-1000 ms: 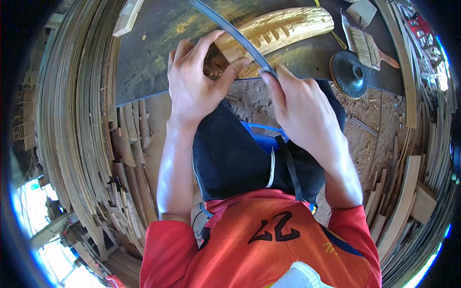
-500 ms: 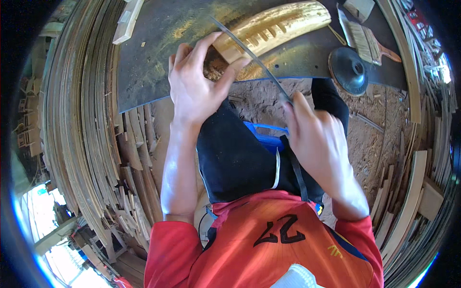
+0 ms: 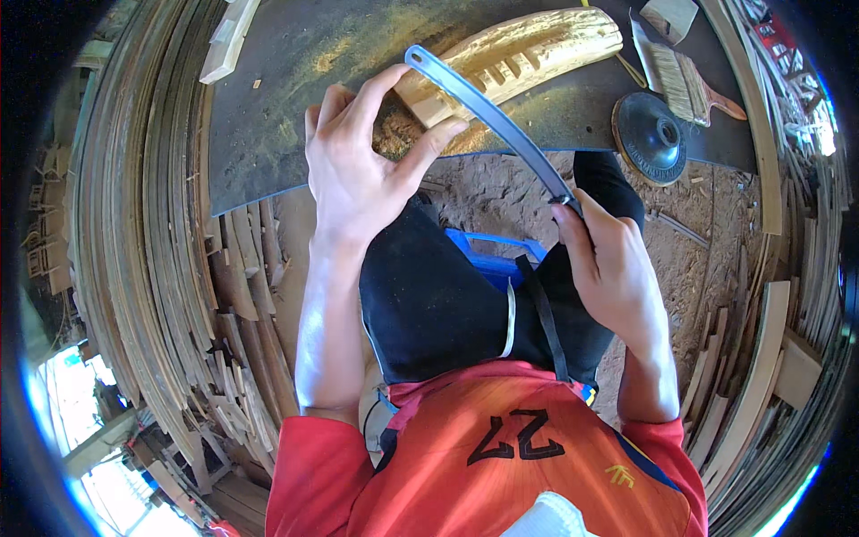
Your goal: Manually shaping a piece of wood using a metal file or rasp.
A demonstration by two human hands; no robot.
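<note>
A long, curved piece of carved wood (image 3: 546,43), pale gold with a row of notches along its near side, lies on the dark work board. My left hand (image 3: 358,166) grips its left end between thumb and fingers. In my right hand (image 3: 617,259) is a thin hacksaw blade (image 3: 488,112), held by its near end. The blade bows slightly, shows its broad flat side, and has a small hole at its far tip. It passes in front of the wood; whether it touches cannot be told. Sawdust (image 3: 398,134) gathers beside my left thumb.
A paintbrush (image 3: 684,85) with a wooden handle and a round black backing pad (image 3: 658,134) lie at the board's (image 3: 268,134) right side. Wood blocks (image 3: 669,16) sit at its far edge. Stacked wooden strips (image 3: 148,206) line the left, with more planks (image 3: 756,358) at the right.
My right hand has moved slightly right and down, and the hacksaw blade has turned from edge-on to flat side up, now bowed. My left hand has shifted slightly left, still at the wood's end.
</note>
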